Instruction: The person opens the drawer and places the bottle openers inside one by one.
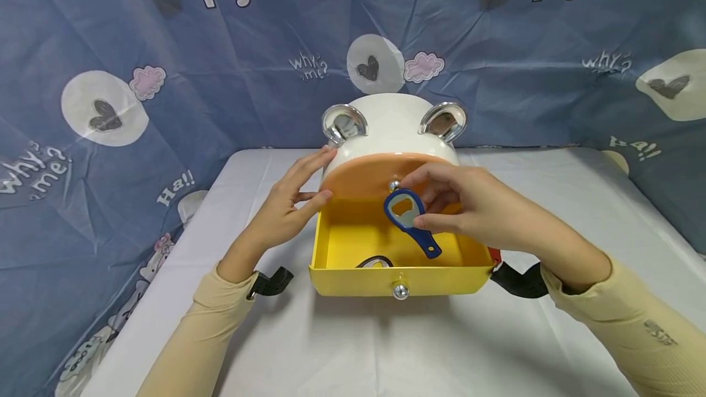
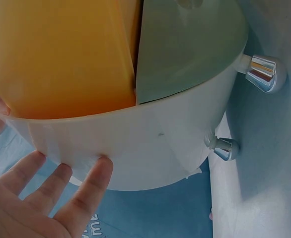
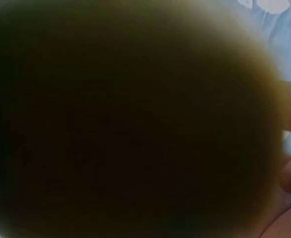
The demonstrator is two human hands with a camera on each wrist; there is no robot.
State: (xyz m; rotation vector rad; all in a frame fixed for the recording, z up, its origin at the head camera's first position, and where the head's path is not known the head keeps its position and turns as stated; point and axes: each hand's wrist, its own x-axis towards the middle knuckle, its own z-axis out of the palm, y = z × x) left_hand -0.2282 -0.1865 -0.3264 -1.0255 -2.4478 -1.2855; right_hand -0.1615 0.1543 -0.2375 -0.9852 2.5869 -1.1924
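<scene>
In the head view, my right hand (image 1: 480, 204) pinches a blue bottle opener (image 1: 423, 239) between thumb and fingers, over a pulled-out yellow drawer (image 1: 353, 282). The opener's metal head points up and its handle slants down to the right. My left hand (image 1: 287, 204) steadies the left side of a white animal-shaped box (image 1: 388, 118). Its fairly straight fingers touch the white wall (image 2: 150, 153) in the left wrist view. Inside the drawer, near its front, lies a dark-rimmed object (image 1: 377, 260), partly hidden by the front panel. A dark blur covers most of the right wrist view.
Two silver ears (image 1: 344, 124) stick out from the box's top. Silver knobs sit on its orange upper front (image 1: 353, 179) and on the drawer. Something red (image 1: 494, 255) shows by the drawer's right side. Behind the white-covered table (image 1: 276, 348) hangs a blue printed cloth (image 1: 248, 103).
</scene>
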